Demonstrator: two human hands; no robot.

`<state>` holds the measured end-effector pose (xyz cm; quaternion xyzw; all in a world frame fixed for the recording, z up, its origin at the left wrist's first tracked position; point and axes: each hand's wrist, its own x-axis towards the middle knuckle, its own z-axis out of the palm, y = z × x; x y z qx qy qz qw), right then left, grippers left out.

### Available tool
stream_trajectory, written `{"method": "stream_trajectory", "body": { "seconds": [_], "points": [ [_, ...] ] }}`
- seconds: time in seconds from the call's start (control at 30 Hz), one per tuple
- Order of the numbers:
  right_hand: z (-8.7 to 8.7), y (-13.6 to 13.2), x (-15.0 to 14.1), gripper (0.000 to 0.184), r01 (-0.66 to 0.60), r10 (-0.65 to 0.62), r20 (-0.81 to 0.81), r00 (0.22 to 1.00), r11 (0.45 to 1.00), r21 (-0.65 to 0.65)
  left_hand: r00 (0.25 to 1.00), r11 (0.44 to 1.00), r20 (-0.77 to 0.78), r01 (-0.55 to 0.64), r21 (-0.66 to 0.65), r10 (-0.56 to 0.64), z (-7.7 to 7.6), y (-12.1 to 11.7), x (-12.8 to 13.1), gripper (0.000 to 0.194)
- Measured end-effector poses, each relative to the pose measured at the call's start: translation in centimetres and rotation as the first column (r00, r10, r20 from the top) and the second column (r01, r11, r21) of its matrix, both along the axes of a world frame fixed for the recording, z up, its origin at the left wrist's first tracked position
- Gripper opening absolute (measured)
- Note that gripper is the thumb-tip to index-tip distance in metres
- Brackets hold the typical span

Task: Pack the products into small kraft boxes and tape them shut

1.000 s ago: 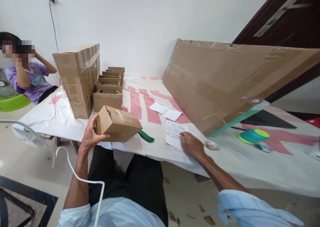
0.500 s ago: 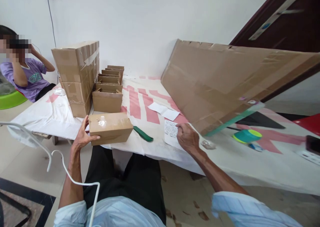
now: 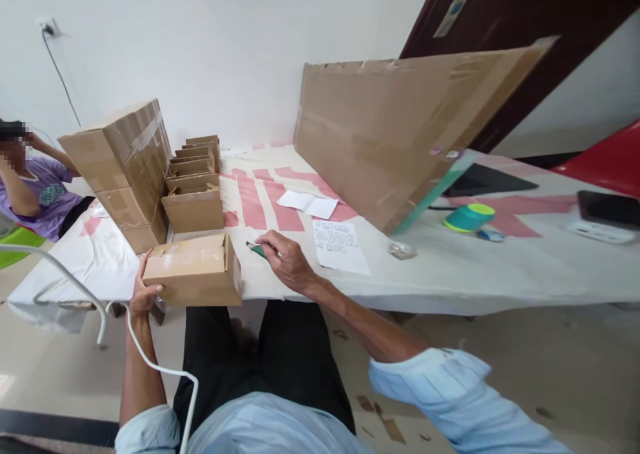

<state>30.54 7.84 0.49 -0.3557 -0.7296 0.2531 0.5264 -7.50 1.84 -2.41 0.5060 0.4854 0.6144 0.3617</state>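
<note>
My left hand (image 3: 144, 293) grips the left end of a small taped cardboard box (image 3: 196, 279) at the table's near edge. My right hand (image 3: 287, 263) is closed around a green-handled tool (image 3: 256, 248) lying on the table just right of the box. A white sheet printed with small labels (image 3: 340, 244) lies to the right of that hand.
Stacked brown cartons (image 3: 125, 171) and a row of small open boxes (image 3: 194, 177) stand at the left. A large flat cardboard sheet (image 3: 400, 134) leans at the back right. A teal bowl (image 3: 467, 217), a small clear object (image 3: 401, 249) and a phone (image 3: 607, 207) lie farther right. A person (image 3: 30, 177) sits at the far left.
My right hand left the label sheet, moved left and closed on the green-handled tool. My left hand turned the small box and set it down at the table edge.
</note>
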Motion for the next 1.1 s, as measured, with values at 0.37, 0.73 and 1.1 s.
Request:
{"method": "stream_trajectory", "body": {
  "seconds": [0.37,0.73,1.1],
  "points": [
    [2.2,-1.6,-1.7,0.044,-0.560,0.268,-0.598,0.756,0.738,-0.377,0.997,0.999,-0.073,-0.037,-0.020,0.035,0.1,0.0,0.2,0.104],
    [2.4,-1.4,-0.8,0.042,-0.502,0.215,-0.573,0.791,0.763,-0.406,0.984,1.000,-0.177,-0.009,0.025,0.014,0.3,1.4,3.5,0.130],
    [-2.1,2.0,-1.3,0.050,-0.080,0.053,-0.103,0.993,0.956,-0.280,0.954,0.997,-0.293,0.048,-0.056,-0.062,0.9,-0.3,4.0,0.104]
  ]
}}
